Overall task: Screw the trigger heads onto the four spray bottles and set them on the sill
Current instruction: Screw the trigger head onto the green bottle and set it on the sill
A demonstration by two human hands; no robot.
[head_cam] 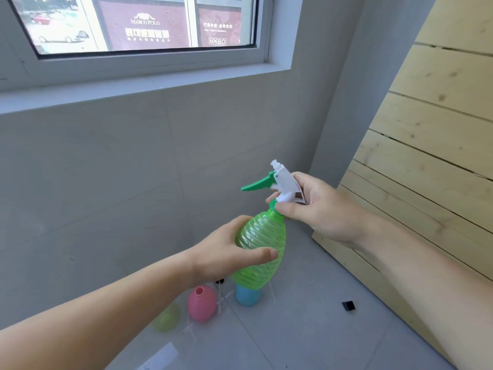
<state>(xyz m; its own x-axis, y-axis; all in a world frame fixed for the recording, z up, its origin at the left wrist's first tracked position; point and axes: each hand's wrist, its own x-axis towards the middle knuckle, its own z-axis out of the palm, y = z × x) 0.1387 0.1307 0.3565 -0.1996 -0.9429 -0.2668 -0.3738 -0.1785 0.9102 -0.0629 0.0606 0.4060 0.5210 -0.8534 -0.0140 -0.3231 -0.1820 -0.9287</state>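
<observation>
Upright in mid-air, a green spray bottle (260, 252) is clasped around its belly by the left hand (226, 252), while the right hand (317, 206), directly above, pinches the trigger head (282, 186) at its neck, the sill (138, 89) well apart overhead.

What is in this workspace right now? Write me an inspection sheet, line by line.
Surface: grey tiled floor; the window sill is bare where visible.
Job's things: green spray bottle held in the air, its trigger head seated at the neck; pink bottle, blue bottle and yellow-green bottle on the floor, the pink one's neck open.
Clutter: small black piece on the floor.
Grippers: left hand wraps the bottle's body; right hand grips the trigger head.
Cables: nothing seen.
Surroundings: window, grey wall, leaning wooden panel.
</observation>
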